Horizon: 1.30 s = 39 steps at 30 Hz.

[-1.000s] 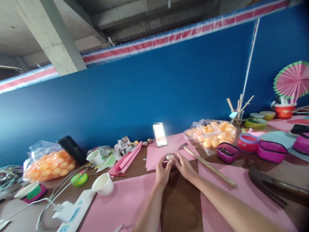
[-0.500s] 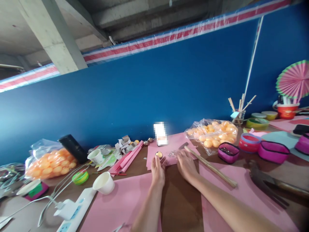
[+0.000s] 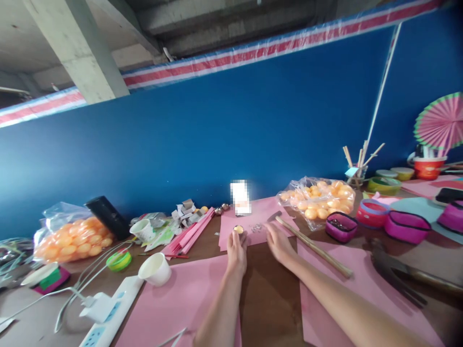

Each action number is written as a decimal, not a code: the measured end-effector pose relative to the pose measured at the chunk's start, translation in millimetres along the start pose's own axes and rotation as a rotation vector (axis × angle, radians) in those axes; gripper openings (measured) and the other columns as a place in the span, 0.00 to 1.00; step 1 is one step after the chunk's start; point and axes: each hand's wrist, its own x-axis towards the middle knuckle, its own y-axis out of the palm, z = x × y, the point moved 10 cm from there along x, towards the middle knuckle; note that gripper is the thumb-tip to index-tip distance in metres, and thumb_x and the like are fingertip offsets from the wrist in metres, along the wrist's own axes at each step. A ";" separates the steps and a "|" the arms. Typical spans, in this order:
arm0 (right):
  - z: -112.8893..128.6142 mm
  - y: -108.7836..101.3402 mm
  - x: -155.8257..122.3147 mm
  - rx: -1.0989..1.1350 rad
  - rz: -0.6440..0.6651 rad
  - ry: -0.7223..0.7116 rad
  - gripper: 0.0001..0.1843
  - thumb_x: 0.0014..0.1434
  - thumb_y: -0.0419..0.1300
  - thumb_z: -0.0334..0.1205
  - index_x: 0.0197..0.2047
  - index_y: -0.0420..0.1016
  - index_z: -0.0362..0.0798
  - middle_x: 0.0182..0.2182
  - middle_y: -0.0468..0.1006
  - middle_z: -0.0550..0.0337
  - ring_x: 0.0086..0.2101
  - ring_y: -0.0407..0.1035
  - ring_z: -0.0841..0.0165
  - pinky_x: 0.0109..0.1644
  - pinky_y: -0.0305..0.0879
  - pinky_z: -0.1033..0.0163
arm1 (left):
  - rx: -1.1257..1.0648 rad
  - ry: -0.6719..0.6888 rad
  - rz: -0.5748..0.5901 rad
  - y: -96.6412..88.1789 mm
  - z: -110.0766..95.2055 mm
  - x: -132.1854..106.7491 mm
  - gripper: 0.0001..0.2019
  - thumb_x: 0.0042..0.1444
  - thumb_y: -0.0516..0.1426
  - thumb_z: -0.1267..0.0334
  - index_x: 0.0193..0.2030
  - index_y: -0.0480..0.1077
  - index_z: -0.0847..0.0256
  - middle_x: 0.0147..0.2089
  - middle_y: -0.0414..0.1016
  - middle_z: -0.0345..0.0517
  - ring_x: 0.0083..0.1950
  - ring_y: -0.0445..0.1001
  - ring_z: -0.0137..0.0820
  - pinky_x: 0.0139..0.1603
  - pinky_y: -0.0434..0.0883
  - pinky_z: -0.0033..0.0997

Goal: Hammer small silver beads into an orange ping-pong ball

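Observation:
My left hand (image 3: 237,249) rests on the brown table and pinches a small orange ball (image 3: 238,229) at its fingertips. My right hand (image 3: 277,243) lies a little to the right, fingers curled down onto the edge of a pink paper sheet (image 3: 253,221). Its fingertips are close to some small shiny bits (image 3: 257,227) on that sheet; whether it holds any I cannot make out. A long wooden stick (image 3: 313,246) with a metal head lies just right of my right hand.
Bags of orange balls sit at left (image 3: 70,239) and back right (image 3: 318,197). Paper cups (image 3: 156,270), a power strip (image 3: 104,318), pink sheets, magenta boxes (image 3: 407,225), a hammer (image 3: 398,274) and a jar of sticks (image 3: 356,176) crowd the table. A blue wall stands behind.
My hands, joined around a small ball a second ago, have parted. The left keeps the orange ball and moved slightly forward; the right moved right onto the pink sheet.

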 end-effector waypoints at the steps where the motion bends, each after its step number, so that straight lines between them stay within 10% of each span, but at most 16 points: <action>1: -4.5 -5.0 1.8 0.072 -0.038 0.038 0.18 0.55 0.43 0.33 0.45 0.67 0.43 0.42 0.72 0.49 0.44 0.65 0.64 0.49 0.61 0.56 | -0.012 -0.013 -0.007 -1.4 2.0 1.4 0.13 0.53 0.52 0.55 0.39 0.65 0.62 0.43 0.70 0.53 0.47 0.71 0.35 0.50 0.67 0.38; 10: -27.5 -18.6 7.5 0.627 -0.170 0.429 0.18 0.53 0.48 0.48 0.39 0.67 0.45 0.36 0.73 0.52 0.33 0.70 0.69 0.34 0.68 0.64 | -0.052 -0.032 -0.004 0.0 4.5 4.3 0.10 0.54 0.50 0.57 0.38 0.64 0.61 0.44 0.69 0.52 0.45 0.71 0.32 0.50 0.66 0.35; 19: 21.7 -21.3 36.1 0.140 0.102 0.209 0.20 0.58 0.41 0.46 0.42 0.67 0.44 0.32 0.73 0.55 0.32 0.67 0.70 0.34 0.61 0.66 | -0.063 -0.072 -0.037 1.5 4.4 3.2 0.10 0.55 0.49 0.58 0.36 0.64 0.62 0.40 0.69 0.50 0.41 0.72 0.29 0.48 0.66 0.35; 26: 14.8 2.4 35.5 -0.280 0.425 0.076 0.10 0.55 0.49 0.37 0.27 0.69 0.43 0.31 0.71 0.55 0.30 0.64 0.70 0.34 0.54 0.68 | -0.096 -0.078 -0.032 2.4 6.3 5.6 0.10 0.56 0.48 0.58 0.35 0.63 0.62 0.36 0.69 0.49 0.39 0.73 0.29 0.47 0.68 0.34; 39: 40.2 40.5 39.1 -0.485 0.446 -0.052 0.08 0.56 0.51 0.37 0.35 0.69 0.43 0.37 0.71 0.51 0.37 0.65 0.67 0.35 0.55 0.67 | -0.117 -0.056 -0.065 -0.7 4.1 3.0 0.09 0.56 0.47 0.60 0.34 0.63 0.62 0.35 0.71 0.49 0.38 0.74 0.29 0.45 0.69 0.35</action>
